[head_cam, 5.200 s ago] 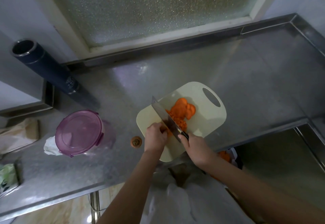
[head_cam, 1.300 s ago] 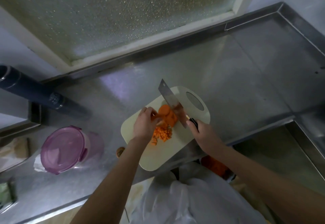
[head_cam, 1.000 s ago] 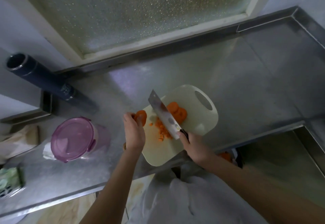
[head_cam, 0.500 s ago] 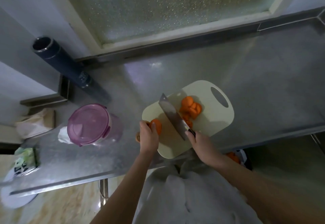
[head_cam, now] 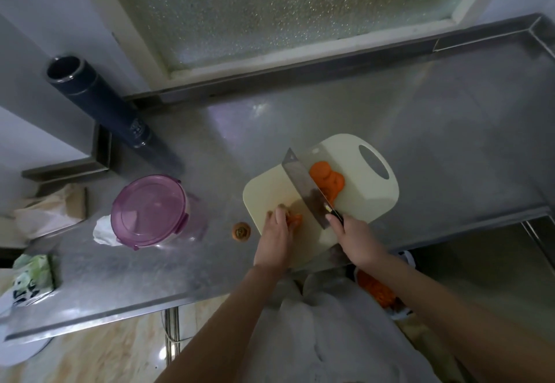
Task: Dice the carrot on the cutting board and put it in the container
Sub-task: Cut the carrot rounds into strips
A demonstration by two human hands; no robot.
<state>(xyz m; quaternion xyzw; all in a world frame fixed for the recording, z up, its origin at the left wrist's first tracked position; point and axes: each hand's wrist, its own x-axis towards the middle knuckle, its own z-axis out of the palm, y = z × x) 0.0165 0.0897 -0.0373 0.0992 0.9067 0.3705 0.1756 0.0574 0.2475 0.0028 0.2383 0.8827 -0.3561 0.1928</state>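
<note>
A cream cutting board (head_cam: pixel 363 199) lies on the steel counter. Round orange carrot slices (head_cam: pixel 326 178) are piled near its far side, right of the cleaver blade. My right hand (head_cam: pixel 354 238) grips the black handle of the cleaver (head_cam: pixel 303 184), whose blade stands across the board's middle. My left hand (head_cam: pixel 274 235) holds a small stack of carrot slices (head_cam: pixel 295 219) down on the board's near left part; my fingers hide most of it. The container with a purple lid (head_cam: pixel 148 209) stands closed, left of the board.
A carrot stub (head_cam: pixel 241 231) lies on the counter between container and board. A dark tall flask (head_cam: pixel 99 100) stands at the back left. Crumpled paper and a green packet (head_cam: pixel 33 274) sit at the far left. A bin with carrot peels (head_cam: pixel 375 289) is below the counter edge.
My left hand picked carrot slices from the pile, carried them left and has now set them down on the board's near left part. The cleaver stayed raised over the board's middle.
</note>
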